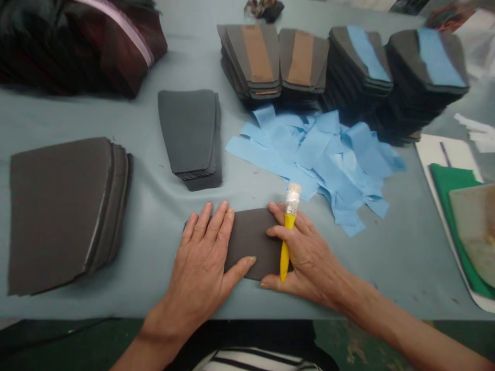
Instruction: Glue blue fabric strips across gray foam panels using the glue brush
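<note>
A dark grey-brown piece of sheet material lies near the table's front edge, partly covered by both hands. My left hand rests flat on its left part, fingers stretched out and thumb apart. At the right end of the piece is my right hand, which holds a yellow-handled brush between its fingers. The brush's pale bristles point away from me. My right thumb and fingertips also touch the piece's edges. Beyond the hands stands a small stack of tapered dark grey pieces.
A stack of larger dark pieces sits at left. Loose light-blue strips lie in a heap, with tapered stacks bearing brown strips and blue strips behind. A dark bundle is back left; a white board with green material is right.
</note>
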`<state>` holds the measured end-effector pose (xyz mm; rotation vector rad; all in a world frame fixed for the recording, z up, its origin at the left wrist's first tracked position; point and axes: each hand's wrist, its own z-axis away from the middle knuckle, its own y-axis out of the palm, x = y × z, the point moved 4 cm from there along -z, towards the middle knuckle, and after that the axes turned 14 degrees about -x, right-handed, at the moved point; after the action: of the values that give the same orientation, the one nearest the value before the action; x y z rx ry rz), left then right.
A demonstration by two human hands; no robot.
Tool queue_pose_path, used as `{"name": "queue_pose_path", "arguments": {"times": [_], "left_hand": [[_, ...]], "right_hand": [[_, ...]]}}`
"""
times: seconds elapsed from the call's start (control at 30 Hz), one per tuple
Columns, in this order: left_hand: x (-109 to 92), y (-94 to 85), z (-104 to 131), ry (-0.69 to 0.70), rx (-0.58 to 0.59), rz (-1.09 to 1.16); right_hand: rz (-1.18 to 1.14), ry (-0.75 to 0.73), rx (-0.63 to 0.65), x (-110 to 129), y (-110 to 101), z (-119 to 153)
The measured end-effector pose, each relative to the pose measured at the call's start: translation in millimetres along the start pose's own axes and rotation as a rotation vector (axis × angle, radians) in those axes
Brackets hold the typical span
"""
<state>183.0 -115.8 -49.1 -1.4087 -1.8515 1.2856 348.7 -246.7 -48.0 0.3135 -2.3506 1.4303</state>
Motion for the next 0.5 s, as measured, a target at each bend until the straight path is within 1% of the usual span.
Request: {"name": "queue_pose_path", "arguments": {"times": [0.17, 0.3, 0.4, 0.5], "left_hand": [[1, 1.6, 1, 0.024, -0.031, -0.036], [1, 2.2, 0, 0.036, -0.044, -0.052], [2, 3.2, 1, 0.038, -0.046, -0.051], [4, 5.3, 4, 0.055, -0.055, -0.042]], "right_hand": [[0.014, -0.066, -0.008, -2, -4, -3], [0.021, -0.074, -0.043, 1, -12, -3], [0.002, -0.030, -0.114, 18, -17, -8], [-0.111, 0.100, -0.200, 41, -10, -19]]}}
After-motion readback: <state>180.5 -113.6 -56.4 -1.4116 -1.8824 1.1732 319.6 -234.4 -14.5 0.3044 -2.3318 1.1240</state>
